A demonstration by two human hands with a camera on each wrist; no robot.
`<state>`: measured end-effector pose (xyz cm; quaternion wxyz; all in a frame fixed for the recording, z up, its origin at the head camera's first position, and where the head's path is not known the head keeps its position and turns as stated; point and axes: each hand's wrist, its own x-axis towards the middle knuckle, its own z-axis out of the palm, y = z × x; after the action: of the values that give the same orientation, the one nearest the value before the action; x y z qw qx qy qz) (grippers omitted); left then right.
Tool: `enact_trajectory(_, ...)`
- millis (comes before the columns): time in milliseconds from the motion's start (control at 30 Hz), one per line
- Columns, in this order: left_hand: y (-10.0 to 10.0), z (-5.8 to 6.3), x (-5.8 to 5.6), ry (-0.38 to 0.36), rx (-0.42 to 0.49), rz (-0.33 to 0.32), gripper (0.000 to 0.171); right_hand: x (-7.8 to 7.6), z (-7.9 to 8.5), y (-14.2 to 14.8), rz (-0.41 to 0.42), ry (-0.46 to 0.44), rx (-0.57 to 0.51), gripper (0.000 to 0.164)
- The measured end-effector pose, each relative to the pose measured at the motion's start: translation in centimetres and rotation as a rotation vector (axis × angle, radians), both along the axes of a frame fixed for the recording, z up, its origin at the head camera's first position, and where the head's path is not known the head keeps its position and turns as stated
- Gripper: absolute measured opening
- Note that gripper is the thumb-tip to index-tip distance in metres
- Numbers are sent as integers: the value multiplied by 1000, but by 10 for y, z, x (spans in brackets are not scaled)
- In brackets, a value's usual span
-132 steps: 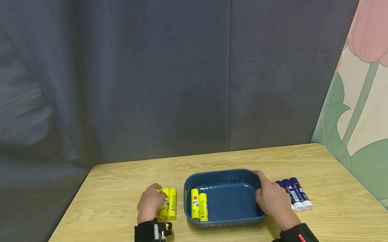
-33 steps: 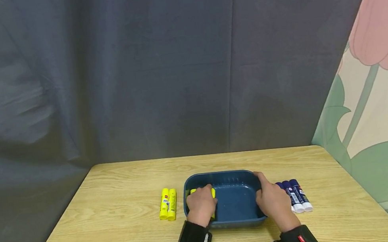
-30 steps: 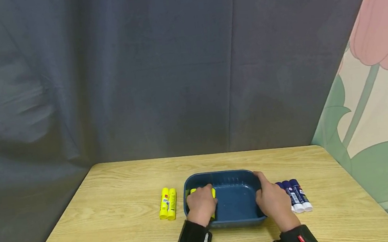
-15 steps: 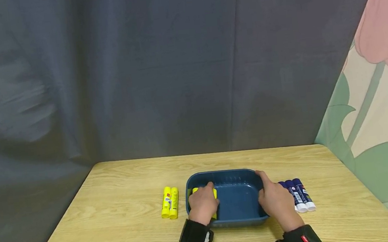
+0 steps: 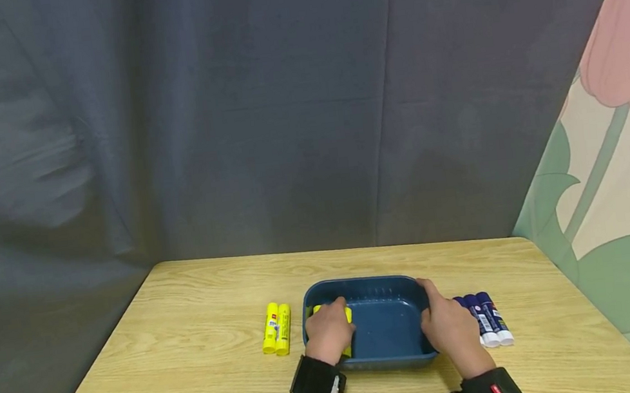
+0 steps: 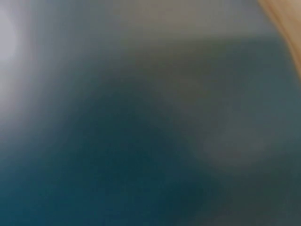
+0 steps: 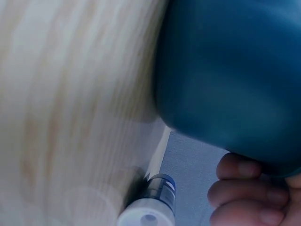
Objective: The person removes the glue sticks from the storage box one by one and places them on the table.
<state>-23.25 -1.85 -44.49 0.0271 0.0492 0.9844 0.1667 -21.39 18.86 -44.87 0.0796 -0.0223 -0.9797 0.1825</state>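
My left hand (image 5: 330, 331) reaches inside the left part of a dark blue rectangular tray (image 5: 389, 364). Its fingers hold a yellow glue stick (image 5: 348, 314), mostly covered by the hand. More yellow shows just behind the knuckles; what lies under the hand is hidden. On the tray's right side, my right hand (image 5: 453, 333) grips the rim, and the right wrist view shows its curled fingers (image 7: 247, 193) against the tray's outer wall. Two yellow glue sticks (image 5: 277, 329) lie side by side on the table, left of the tray. The left wrist view is blurred.
Several blue glue sticks with white ends (image 5: 488, 319) lie right of the tray, partly behind the right hand. A wooden table (image 5: 208, 338) carries everything. Behind it hangs a dark grey curtain (image 5: 261, 131); a flower-patterned panel (image 5: 615, 220) stands at the right.
Since the oldest frame, my left hand has moved right, from the yellow glue sticks on the table into the tray. Over the last second both hands stay in place; the view shifts slightly.
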Motion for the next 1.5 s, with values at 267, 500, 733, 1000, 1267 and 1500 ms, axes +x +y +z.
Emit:
enact_trajectory(267,3,3,-1,-5,-9,3,45,-1,1,3,1,26,6,55)
enact_trajectory(500,6,4,-1,-19,0,-2,47,0,3,4,-12,8,9,55)
enact_trajectory(733,7,6,-1,5,27,0,49,-1,7,6,-3,39,13,55)
enact_trajectory(1000,3,-1,7,18,9,16,59,2,0,-2,-2,-12,-9,56)
enact_trajectory(1267,5,0,7,22,22,7,58,3,1,-4,-9,19,-4,56)
enact_trajectory(1500,6,1,6,-4,25,7,59,3,0,-2,-7,19,-14,55)
